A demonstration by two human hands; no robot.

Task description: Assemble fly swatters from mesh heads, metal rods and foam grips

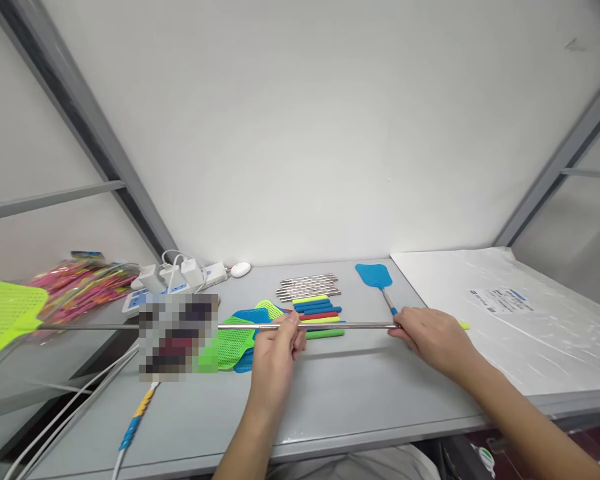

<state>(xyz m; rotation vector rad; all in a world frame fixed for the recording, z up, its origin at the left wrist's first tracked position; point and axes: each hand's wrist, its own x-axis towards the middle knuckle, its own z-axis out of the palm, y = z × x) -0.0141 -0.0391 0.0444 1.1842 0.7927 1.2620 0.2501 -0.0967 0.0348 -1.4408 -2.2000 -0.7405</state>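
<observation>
A telescopic fly swatter with a long metal rod point(350, 326) stretches level across the desk, its yellow-green mesh head point(10, 320) far to the left. My left hand point(275, 347) pinches the rod near its middle. My right hand point(433, 337) is wrapped round the other end, and a yellow tip point(464, 325) pokes out past it. Just beyond that hand lies a blue swatter point(375, 275) with a short metal shaft. Green and blue swatter heads point(235, 343) lie overlapped behind my left hand. Coloured handle grips point(320, 310) and bare metal rods point(307, 287) are lined up behind the rod.
A power strip point(180, 293) with white chargers stands at the back left, near a bag of pink items point(85, 283). White cables point(75, 407) hang over the left edge. A white wrapped board point(490, 313) covers the right side. A pixelated patch hides something on the left.
</observation>
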